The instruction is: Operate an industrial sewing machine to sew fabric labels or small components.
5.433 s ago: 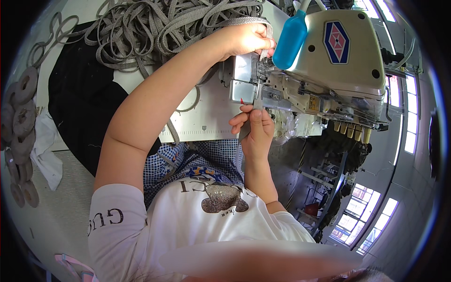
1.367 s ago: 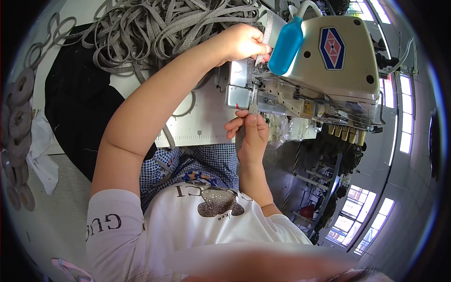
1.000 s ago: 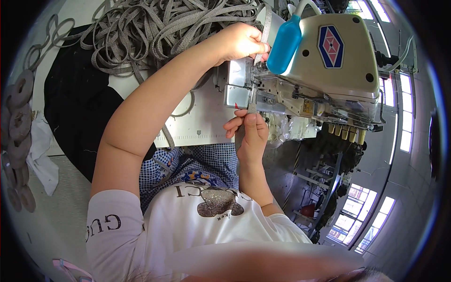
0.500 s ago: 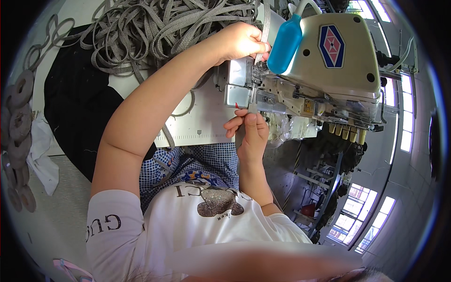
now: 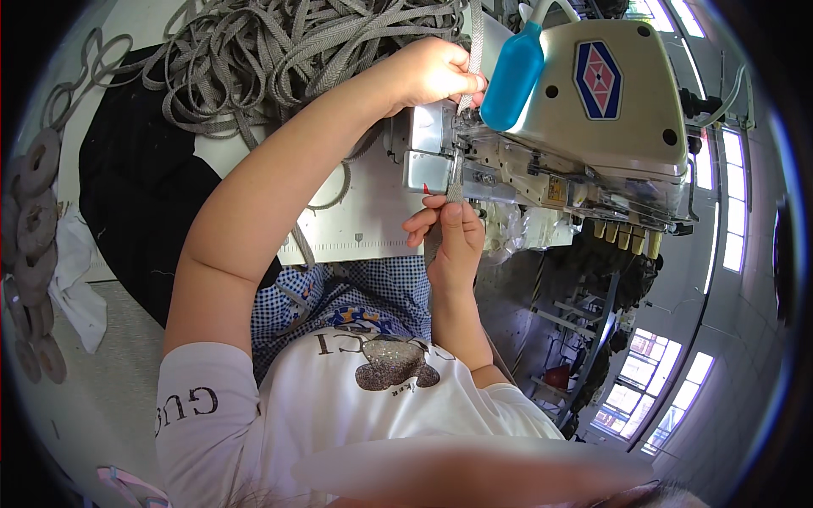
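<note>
From the head view, I take the sewing machine [image 5: 584, 110] as my landmark. My left hand [image 5: 436, 72] is at the far side of its needle end, fingers pinched shut on the grey strap [image 5: 476, 42] where it feeds in. My right hand [image 5: 453, 233] is at the near side of the machine, thumb and fingers closed on the short bit of the same strap that comes out just under the metal plates [image 5: 428, 152]. So the strap runs through the machine's working end, with one hand gripping it on each side.

Behind the machine's left end, the rest of the strap lies in a loose tangled heap [image 5: 279, 51] on the white table [image 5: 364, 216], partly over a black cloth [image 5: 144, 186]. A blue bottle [image 5: 517, 72] sits against the machine head. Far left of the machine, a row of grey rolls [image 5: 34, 212] lines the table edge.

My worries: both sets of fingertips are very close to the needle area, so a slip could bring a finger under it. The heap looks knotted; I judge a snag there could jerk the strap out of line and skew the seam. Uneven pull between my two hands could do the same.

There is only this one view.
</note>
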A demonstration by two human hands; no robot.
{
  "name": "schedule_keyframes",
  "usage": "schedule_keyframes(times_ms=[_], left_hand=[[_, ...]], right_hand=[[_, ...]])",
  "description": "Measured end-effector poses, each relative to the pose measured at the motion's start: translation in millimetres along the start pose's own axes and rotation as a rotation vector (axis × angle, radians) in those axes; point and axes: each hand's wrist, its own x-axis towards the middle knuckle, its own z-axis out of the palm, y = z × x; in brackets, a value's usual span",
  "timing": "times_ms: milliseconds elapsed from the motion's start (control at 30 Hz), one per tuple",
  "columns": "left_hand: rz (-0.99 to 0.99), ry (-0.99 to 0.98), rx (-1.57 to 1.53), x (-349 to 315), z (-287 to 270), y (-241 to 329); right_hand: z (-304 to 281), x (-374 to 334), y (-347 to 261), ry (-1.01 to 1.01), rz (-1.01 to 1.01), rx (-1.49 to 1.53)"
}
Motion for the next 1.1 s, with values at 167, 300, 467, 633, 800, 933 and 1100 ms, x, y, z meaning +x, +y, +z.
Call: schedule_keyframes(times_ms=[167, 300, 467, 633, 800, 933, 1100], left_hand=[[0.0, -0.009, -0.015, 1, 0, -2], [0.013, -0.006, -0.004, 0, 1, -3], [0.033, -0.026, -0.023, -1, 1, -1], [0.016, -0.021, -0.043, 1, 1, -5], [-0.005, -0.017, -0.044, 0, 1, 0], [-0.032, 0.004, -0.044, -4, 2, 7], [-0.012, 0.007, -0.052, -2, 1, 2]], right_hand=[[1, 0, 0, -0.005, -0.007, 0.0], [0, 0, 1, -0.013, -0.015, 0.005], [0, -2, 4, -0.02, -0.029, 0.016], [-24, -35, 26, 0.014, 0.057, -0.093], [-97, -119, 52, 0.063, 0.201, -0.752], [-178, -217, 67, 0.137, 0.261, -1.222], [-295, -376, 80, 0.33, 0.585, -1.432]])
